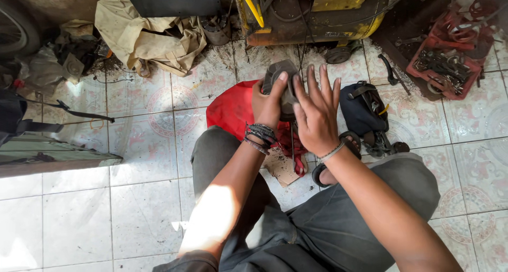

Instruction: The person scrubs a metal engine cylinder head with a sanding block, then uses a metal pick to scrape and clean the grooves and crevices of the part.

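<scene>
My left hand (268, 103) grips a dark grey, worn metal part (282, 77) from the left, thumb up along its side. My right hand (316, 113) rests against the part's right side with the fingers spread and pointing up. The part is held above a red cloth or bag (231, 109) lying on the tiled floor. Dark bracelets circle my left wrist and a thin band my right. My knees in grey trousers fill the lower middle of the view.
A dark blue pouch with straps (362, 110) lies right of my hands. A red tray of metal tools (446, 66) sits at the far right. A yellow machine (317, 12) and a beige cloth (148, 36) lie at the back. A sandal (338, 161) shows below my right wrist.
</scene>
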